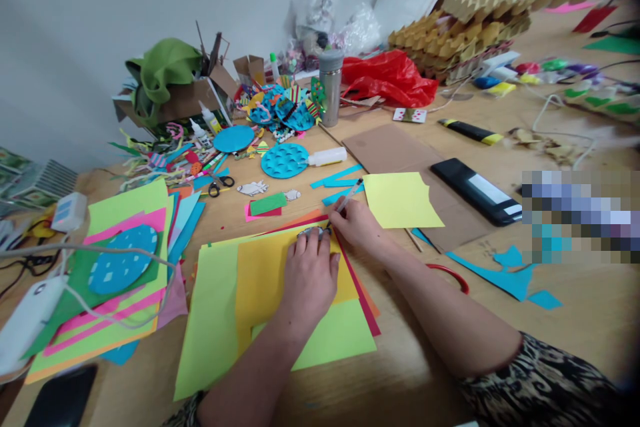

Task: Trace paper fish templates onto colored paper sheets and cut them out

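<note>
My left hand [311, 270] lies flat with outstretched fingers on a sheet of orange-yellow paper [263, 280]. Its fingertips press on a small white paper cutout [304, 232], mostly hidden under them, near the sheet's top edge. My right hand [357, 221] is closed round a slim pen [353, 192], with its tip down beside the cutout. Beneath the orange-yellow sheet is a stack of lime-green paper [210, 320], with red and orange sheets showing at the right. Above the stack lie a fish-shaped paper cutout [252, 188] and a green paper piece [269, 204].
Left are coloured papers [125, 200] and a white power strip [33, 320] with cables. Behind are scissors [220, 185], a glue bottle [327, 157] and a steel flask [331, 90]. On the right are yellow paper [400, 200], cardboard [383, 147], a black phone-like device [473, 190] and a cutter [470, 131].
</note>
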A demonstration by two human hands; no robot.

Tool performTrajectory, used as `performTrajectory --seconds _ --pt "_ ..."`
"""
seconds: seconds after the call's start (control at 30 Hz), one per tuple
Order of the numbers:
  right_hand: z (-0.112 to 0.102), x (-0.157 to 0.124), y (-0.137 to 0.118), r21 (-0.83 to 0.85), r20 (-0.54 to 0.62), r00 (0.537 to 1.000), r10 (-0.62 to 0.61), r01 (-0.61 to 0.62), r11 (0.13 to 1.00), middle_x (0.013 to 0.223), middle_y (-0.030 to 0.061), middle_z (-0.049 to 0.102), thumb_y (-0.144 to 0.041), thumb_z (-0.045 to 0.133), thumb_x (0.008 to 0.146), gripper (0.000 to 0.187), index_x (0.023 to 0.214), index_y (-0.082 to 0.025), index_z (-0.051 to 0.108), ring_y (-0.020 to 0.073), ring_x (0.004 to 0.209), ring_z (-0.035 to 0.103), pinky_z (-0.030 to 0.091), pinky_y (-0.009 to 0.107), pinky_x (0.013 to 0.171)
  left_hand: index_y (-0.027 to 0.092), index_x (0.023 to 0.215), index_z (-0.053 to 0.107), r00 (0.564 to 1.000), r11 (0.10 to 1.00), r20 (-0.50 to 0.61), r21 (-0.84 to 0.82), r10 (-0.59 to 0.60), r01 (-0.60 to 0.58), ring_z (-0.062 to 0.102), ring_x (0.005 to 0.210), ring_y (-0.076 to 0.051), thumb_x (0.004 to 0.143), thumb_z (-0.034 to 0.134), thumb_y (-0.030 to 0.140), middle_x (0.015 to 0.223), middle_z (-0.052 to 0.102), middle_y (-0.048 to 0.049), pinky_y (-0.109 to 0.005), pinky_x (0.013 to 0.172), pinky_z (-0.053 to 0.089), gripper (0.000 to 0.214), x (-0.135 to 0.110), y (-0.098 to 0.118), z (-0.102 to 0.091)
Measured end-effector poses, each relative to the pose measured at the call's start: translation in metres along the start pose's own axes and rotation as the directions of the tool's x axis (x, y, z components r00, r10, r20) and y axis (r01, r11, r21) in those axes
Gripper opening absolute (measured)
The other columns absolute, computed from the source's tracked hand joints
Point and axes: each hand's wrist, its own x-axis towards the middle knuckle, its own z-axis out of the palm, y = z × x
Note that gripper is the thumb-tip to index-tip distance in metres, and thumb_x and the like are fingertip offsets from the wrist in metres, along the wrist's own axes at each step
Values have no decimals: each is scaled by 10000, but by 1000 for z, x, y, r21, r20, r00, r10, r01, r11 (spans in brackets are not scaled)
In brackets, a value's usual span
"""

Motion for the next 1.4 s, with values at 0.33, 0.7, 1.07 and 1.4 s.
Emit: performTrajectory --seconds 0.33,0.7,1.07,1.4 --pt "-1 -1 -1 -28 -31 999 -23 23 999 537 -24 513 -160 491 780 200 594 -206 430 112 500 465 333 234 524 146 1270 519 1000 1000 -18 3 6 -6 493 1118 -278 934 468 295 1257 560 -127 -450 916 435 371 0 -1 1" --pt "-6 -8 6 24 -7 1000 -3 3 1000 606 -12 563 -243 543 780 179 615 -192 497 124 559 519 366 235 541 142 1274 517 1000 1000 -8 -11 2 -2 484 1126 -270 943 455 293 1266 563 -111 -440 922 424 368 0 -1 0" --pt "-1 -13 8 9 -92 995 44 -44 999 576 -14 550 -245 517 783 169 624 -201 479 140 551 532 346 254 535 151 1282 516 1000 1000 2 -16 -4 4 477 1142 -271 947 452 300 1276 560 -100 -440 938 419 372 0 0 0" --pt "-1 -16 8 -13 -113 993 22 -24 1000 552 -24 530 -245 507 774 157 631 -216 447 142 528 527 343 252 522 149 1265 526 1000 1000 1 -11 1 0 493 1122 -267 945 460 302 1254 569 -108 -437 925 428 360 0 -1 -1"
